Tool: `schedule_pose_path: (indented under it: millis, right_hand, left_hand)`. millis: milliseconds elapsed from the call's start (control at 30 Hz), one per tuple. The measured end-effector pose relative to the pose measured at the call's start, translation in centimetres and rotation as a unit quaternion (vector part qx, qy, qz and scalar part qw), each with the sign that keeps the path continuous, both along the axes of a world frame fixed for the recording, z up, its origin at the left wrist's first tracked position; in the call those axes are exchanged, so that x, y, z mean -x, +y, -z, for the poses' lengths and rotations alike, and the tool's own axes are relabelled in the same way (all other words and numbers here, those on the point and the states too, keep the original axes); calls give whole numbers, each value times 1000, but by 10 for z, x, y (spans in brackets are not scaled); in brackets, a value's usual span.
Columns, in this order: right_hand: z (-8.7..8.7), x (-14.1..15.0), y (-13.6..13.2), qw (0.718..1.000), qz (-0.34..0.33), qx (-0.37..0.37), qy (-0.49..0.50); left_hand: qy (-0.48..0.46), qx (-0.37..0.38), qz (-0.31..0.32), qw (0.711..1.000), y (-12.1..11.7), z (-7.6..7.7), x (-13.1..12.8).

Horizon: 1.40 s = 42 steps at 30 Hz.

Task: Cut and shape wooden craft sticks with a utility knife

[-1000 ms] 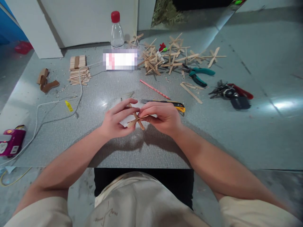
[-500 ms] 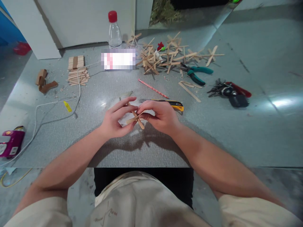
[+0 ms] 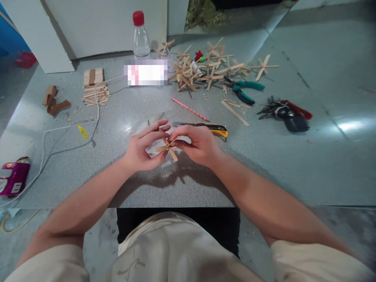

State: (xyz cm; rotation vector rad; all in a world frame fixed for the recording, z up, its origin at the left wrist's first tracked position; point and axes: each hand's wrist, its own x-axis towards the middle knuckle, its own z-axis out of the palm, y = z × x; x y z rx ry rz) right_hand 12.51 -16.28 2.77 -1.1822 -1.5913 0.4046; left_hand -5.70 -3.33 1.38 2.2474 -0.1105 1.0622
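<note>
Between my two hands is a small cross-shaped piece made of wooden craft sticks [image 3: 172,154], lifted just off the grey table. My left hand [image 3: 147,147] grips it from the left, fingers curved over the top and thumb below. From the right, the thumb and forefinger of my right hand [image 3: 198,143] pinch a thin stick at its middle; the fingertips partly hide the joint. Just behind my right hand lies a yellow and black utility knife [image 3: 220,130]. A red striped pencil-like stick [image 3: 189,109] rests beyond it.
Many crossed stick pieces [image 3: 188,72] are heaped at the back, beside teal-handled pliers [image 3: 246,91]. Keys [image 3: 283,111] lie to the right. Loose sticks [image 3: 95,95], a white cable [image 3: 70,126] and a purple box [image 3: 14,178] are on the left. A red-capped bottle [image 3: 141,39] stands behind.
The stick cross has turned and tilted slightly between my fingers. Both hands keep nearly the same place and hold; the view has shifted a little.
</note>
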Motion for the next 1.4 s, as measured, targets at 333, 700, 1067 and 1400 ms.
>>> schedule_pose_path:
  millis: [333,700,1067,1400]
  right_hand:
    - [-3,8,0,994,21,30,99]
    - [-3,6,1,995,2,16,101]
    - [-1,-4,5,994,-68,-35,72]
    - [5,-10,5,990,-77,5,115]
  left_hand:
    - [-2,39,15,999,1,2,-3]
    - [-7,42,31,999,2,6,-5]
    - [-30,-67,19,997,8,3,-2]
    - [-47,-90,15,995,9,1,-2]
